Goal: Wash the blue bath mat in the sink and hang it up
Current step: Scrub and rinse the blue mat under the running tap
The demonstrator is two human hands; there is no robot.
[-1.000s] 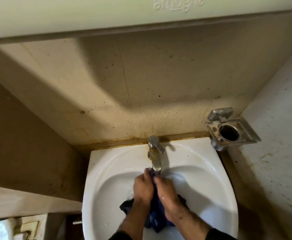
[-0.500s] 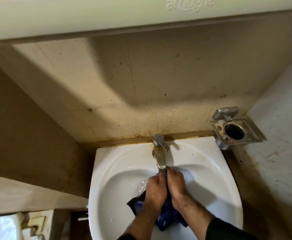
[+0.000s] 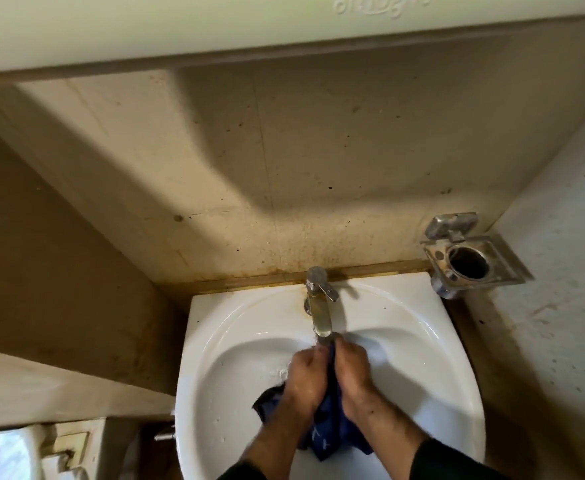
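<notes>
The blue bath mat (image 3: 332, 431) is bunched up in the white sink (image 3: 433, 344), directly under the spout of the metal tap (image 3: 320, 313). My left hand (image 3: 306, 377) and my right hand (image 3: 351, 370) grip the mat side by side, knuckles up, with a fold of blue cloth squeezed between them. A dark corner of the mat sticks out to the left of my left wrist, and more hangs below my hands. Water glistens on the basin just left of my hands.
A metal holder (image 3: 471, 258) with a round hole is fixed to the right wall beside the sink. A pale cabinet or shelf (image 3: 214, 26) overhangs above. A stained beige wall stands behind the tap. A white fixture (image 3: 3, 455) sits at the lower left.
Both hands stay together on the mat under the spout, shifting slightly forward and back as they rub it. The camera view has drifted, moving the sink rightward in the frame.
</notes>
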